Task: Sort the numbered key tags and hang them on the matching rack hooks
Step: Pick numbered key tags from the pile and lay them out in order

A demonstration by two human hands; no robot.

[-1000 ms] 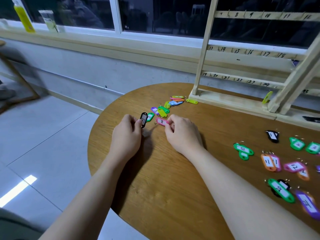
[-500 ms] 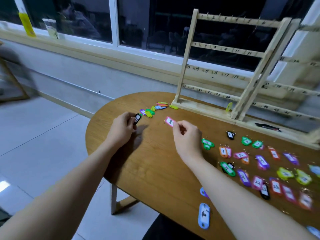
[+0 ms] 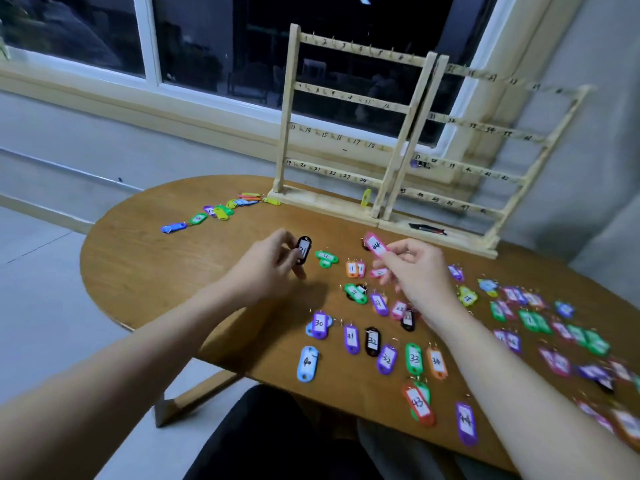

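Left hand pinches black tag upright above table. Right hand pinches pink tag — marked 44, tilted, lifted off wood. Sorted tags lie in rows under and right of right hand; unsorted pile sits far left, near rack base. Rack stands at table's back edge — numbered hooks, one yellow tag hanging low.
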